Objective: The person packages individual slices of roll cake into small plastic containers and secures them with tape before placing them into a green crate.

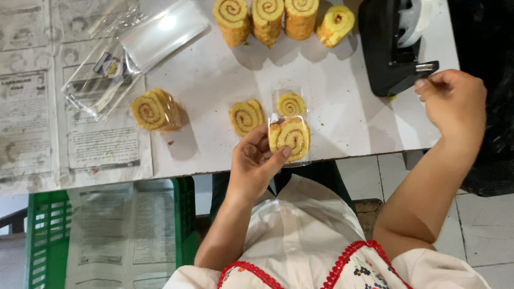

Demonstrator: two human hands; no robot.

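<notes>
My left hand (254, 163) grips a clear plastic bag holding a swirl cake slice (292, 136) at the table's near edge. A second bagged slice (290, 104) lies just above it, and another slice (246, 116) rests to its left. My right hand (452, 101) reaches to the black tape dispenser (393, 45), thumb and fingers pinched at its metal cutter; any tape between them is too thin to see.
Several roll cake pieces (267, 18) stand at the table's far edge, and a stack of slices (156, 111) lies left of centre. A pile of clear plastic bags (134, 51) rests on newspaper (32, 107). A green crate (48, 235) sits below the table.
</notes>
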